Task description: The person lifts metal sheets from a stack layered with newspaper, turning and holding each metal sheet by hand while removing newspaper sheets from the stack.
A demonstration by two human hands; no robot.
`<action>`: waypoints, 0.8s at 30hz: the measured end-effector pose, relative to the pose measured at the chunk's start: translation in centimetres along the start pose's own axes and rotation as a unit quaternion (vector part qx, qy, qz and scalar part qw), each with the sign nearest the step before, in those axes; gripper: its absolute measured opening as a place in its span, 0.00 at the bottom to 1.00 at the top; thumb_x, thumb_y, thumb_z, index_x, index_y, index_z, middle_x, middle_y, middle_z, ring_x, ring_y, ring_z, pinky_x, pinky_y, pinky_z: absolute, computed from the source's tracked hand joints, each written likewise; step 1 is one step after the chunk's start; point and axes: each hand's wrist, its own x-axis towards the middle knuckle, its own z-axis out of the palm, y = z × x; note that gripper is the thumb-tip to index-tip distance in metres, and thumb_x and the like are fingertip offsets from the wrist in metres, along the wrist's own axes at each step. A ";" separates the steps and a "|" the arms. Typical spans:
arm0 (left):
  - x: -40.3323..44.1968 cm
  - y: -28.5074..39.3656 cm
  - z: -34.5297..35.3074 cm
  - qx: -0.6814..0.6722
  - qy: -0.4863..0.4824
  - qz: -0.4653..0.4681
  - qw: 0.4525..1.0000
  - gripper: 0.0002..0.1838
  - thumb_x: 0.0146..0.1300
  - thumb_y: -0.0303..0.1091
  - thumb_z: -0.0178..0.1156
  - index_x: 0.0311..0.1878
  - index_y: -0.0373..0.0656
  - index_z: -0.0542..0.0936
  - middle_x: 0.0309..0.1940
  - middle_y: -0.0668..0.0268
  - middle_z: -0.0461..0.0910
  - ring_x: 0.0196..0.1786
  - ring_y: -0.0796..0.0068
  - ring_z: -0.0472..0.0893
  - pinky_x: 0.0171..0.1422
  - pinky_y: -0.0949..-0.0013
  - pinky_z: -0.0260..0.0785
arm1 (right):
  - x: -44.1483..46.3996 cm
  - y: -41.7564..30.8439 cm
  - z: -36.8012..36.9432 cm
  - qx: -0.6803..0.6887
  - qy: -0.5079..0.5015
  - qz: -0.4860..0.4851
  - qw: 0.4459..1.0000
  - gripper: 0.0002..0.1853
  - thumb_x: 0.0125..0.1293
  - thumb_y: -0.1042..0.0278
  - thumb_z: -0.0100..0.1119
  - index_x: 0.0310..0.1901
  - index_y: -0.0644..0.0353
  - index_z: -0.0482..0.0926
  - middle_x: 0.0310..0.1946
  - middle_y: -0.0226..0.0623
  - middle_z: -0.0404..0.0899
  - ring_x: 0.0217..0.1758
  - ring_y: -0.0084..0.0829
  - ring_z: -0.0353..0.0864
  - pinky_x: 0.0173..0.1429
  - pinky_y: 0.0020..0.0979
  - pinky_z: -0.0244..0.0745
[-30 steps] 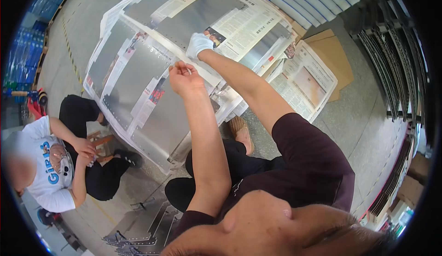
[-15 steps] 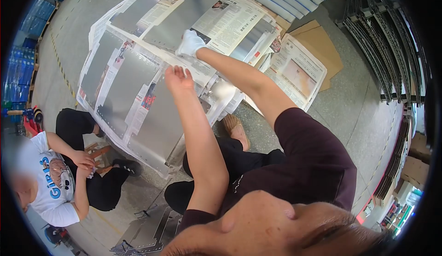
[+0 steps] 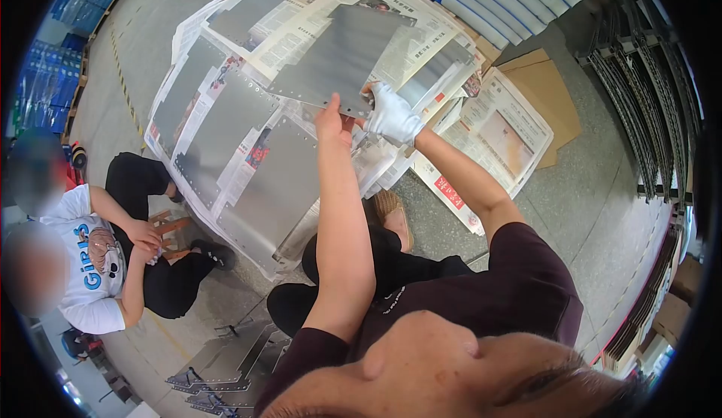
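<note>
A grey metal sheet (image 3: 342, 53) with small holes along its edge is held at its near edge, over the newspaper-covered stack. My left hand (image 3: 335, 123), bare, is closed on that edge with the thumb on top; its fingers are partly hidden below. At the near right corner, my right hand (image 3: 392, 115) in a white glove grips the same sheet. Another flat metal sheet (image 3: 274, 185) lies nearest my left forearm, and a further sheet (image 3: 440, 72) rests at the right, beyond the glove. Newspaper (image 3: 312, 19) shows between the sheets.
A seated person (image 3: 98, 256) in a white T-shirt is at the left, hands together. Cardboard (image 3: 553, 91) and newspapers (image 3: 500, 143) lie on the floor at right. Dark metal racks (image 3: 639, 95) stand beyond. White-and-blue stacked pieces (image 3: 504, 1) are at the back.
The sheet has shifted right and now covers newspaper that showed before. My gloved hand has moved right and nearer to the sheet's corner. My left hand has closed on its edge.
</note>
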 end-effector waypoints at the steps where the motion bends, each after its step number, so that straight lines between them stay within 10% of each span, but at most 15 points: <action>1: -1.0 0.0 0.8 0.026 0.007 0.022 0.999 0.15 0.62 0.37 0.60 0.47 0.39 0.72 0.39 0.61 0.77 0.36 0.71 0.79 0.36 0.70 0.75 | -0.4 -1.2 -0.8 -0.047 -0.002 -0.002 0.999 0.35 0.41 0.64 0.71 0.50 0.67 0.66 0.48 0.55 0.72 0.49 0.49 0.75 0.54 0.39 0.71; 9: -3.8 -0.6 5.2 0.163 -0.024 0.213 0.963 0.08 0.59 0.30 0.60 0.29 0.37 0.75 0.26 0.66 0.76 0.27 0.78 0.74 0.32 0.71 0.68 | 1.1 -3.0 -0.6 -0.284 0.089 -0.053 0.953 0.33 0.47 0.68 0.63 0.56 0.69 0.63 0.56 0.58 0.65 0.52 0.53 0.74 0.52 0.42 0.72; 13: -6.5 -0.2 6.9 0.374 -0.015 0.408 0.832 0.15 0.58 0.39 0.60 0.29 0.33 0.76 0.23 0.54 0.77 0.26 0.60 0.76 0.33 0.63 0.66 | -0.4 -6.4 -4.2 -0.141 0.051 -0.022 0.988 0.23 0.57 0.71 0.53 0.54 0.65 0.64 0.52 0.61 0.67 0.44 0.58 0.75 0.44 0.45 0.72; 16: -10.8 -0.3 9.1 0.393 -0.086 0.483 0.778 0.15 0.58 0.40 0.59 0.39 0.36 0.79 0.31 0.51 0.79 0.35 0.52 0.78 0.41 0.63 0.69 | -2.8 -4.9 -4.4 -0.086 0.218 -0.093 0.968 0.17 0.60 0.74 0.51 0.51 0.65 0.67 0.48 0.52 0.73 0.44 0.51 0.78 0.45 0.42 0.73; 18: -13.9 0.1 10.1 0.369 -0.215 0.533 0.731 0.17 0.59 0.36 0.60 0.49 0.37 0.78 0.41 0.56 0.81 0.47 0.70 0.79 0.52 0.70 0.68 | -4.7 -3.9 -5.4 0.121 0.273 -0.119 0.947 0.14 0.65 0.72 0.47 0.51 0.64 0.70 0.47 0.41 0.76 0.47 0.34 0.76 0.48 0.34 0.72; 21: -19.7 2.3 11.0 0.260 -0.327 0.451 0.788 0.20 0.60 0.36 0.60 0.54 0.39 0.76 0.45 0.60 0.80 0.49 0.73 0.77 0.56 0.70 0.66 | -8.6 -4.3 -8.9 0.207 0.396 -0.105 0.888 0.13 0.66 0.73 0.46 0.51 0.64 0.70 0.45 0.37 0.76 0.49 0.28 0.76 0.52 0.31 0.72; 24: -17.0 3.7 8.7 0.193 -0.147 0.461 0.853 0.19 0.62 0.39 0.58 0.53 0.39 0.76 0.42 0.64 0.79 0.44 0.74 0.77 0.48 0.72 0.67 | -14.0 -6.8 -14.8 0.365 0.312 -0.125 0.868 0.15 0.64 0.75 0.49 0.53 0.62 0.69 0.45 0.36 0.76 0.47 0.31 0.78 0.50 0.33 0.74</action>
